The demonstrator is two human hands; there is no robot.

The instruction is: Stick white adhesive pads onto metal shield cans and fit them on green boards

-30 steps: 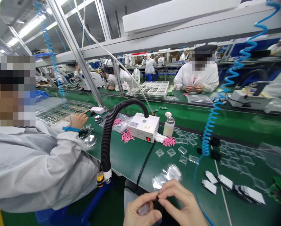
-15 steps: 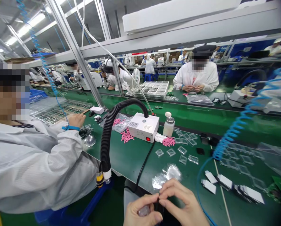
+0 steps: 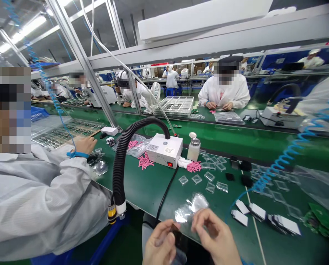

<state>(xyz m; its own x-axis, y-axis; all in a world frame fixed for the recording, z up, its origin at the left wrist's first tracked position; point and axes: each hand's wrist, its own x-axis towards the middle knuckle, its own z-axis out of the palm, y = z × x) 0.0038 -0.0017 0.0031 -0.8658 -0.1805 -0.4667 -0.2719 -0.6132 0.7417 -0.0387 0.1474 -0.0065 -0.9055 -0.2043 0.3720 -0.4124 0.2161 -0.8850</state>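
My left hand point(image 3: 161, 243) is closed, pinching a small dark, glossy flat piece point(image 3: 177, 235) between thumb and fingers at the table's front edge. Some clear plastic shows in and below that hand, partly hidden by the fingers. Just to the right, my right hand point(image 3: 215, 235) is apart from the dark piece. Its thumb and fingertips are curled together; what they hold, if anything, is too faint to name. Crumpled clear film point(image 3: 190, 208) lies on the green table beyond both hands.
A white box point(image 3: 164, 151) with a black hose point(image 3: 119, 165) stands ahead, near pink strips point(image 3: 194, 166) and a pump bottle point(image 3: 193, 149). Clear plastic frames point(image 3: 209, 176) and white-topped pieces point(image 3: 284, 224) lie to the right. A co-worker's sleeve point(image 3: 51, 195) is close on the left.
My hands, which met at the fingertips, have moved apart. The dark piece now shows in my left hand, turned more toward me. The whole view has shifted slightly.
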